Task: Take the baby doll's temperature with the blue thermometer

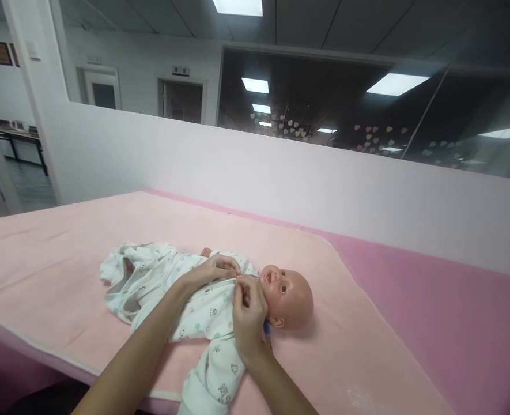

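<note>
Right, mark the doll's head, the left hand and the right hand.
doll's head (291,300), head view, on the bare crown.
left hand (214,270), head view, on the back of the hand at the garment's collar.
right hand (248,314), head view, on the back of the hand beside the doll's chin.

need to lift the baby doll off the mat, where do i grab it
Probably under the neck and back of the baby doll, coming from the near edge of the pink mat. It lies face up, head to the right, and the left hand and right hand already pinch its collar there.
</note>
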Demonstrator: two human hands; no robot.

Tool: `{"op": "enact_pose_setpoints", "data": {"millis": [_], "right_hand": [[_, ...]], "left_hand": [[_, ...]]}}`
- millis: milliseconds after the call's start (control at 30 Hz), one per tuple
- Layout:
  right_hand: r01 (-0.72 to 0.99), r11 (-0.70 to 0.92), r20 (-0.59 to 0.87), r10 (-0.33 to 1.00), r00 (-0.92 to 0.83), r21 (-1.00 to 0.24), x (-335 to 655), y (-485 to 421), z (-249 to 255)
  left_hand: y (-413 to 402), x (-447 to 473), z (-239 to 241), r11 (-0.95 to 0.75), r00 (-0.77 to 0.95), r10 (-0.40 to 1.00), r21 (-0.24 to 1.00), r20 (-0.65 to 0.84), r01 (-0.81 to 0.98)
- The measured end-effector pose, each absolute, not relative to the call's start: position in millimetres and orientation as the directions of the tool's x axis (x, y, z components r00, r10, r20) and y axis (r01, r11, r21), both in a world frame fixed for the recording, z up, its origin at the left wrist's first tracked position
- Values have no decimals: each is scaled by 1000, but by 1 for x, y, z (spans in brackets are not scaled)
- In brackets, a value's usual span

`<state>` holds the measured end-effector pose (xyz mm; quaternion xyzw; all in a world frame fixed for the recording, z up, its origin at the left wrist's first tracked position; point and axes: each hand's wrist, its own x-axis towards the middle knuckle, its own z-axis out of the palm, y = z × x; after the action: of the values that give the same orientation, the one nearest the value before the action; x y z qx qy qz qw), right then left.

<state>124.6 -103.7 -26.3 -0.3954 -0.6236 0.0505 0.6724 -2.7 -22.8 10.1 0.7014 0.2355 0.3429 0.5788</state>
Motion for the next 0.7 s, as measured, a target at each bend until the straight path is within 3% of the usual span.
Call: {"op": "enact_pose_setpoints", "data": {"millis": [100, 400, 700], "right_hand": [[415, 683, 793, 574, 204, -601, 124, -104, -25], [202, 541, 578, 760, 297, -816, 121, -104, -25], [252, 646, 693, 673, 258, -721, 122, -106, -27]], "left_hand": [[-24, -3, 10, -186, 668, 721, 980, 183, -67], [-23, -5, 6, -133, 644, 752, 989, 141, -61], [-33, -4, 15, -181, 596, 791, 983, 137, 14]]}}
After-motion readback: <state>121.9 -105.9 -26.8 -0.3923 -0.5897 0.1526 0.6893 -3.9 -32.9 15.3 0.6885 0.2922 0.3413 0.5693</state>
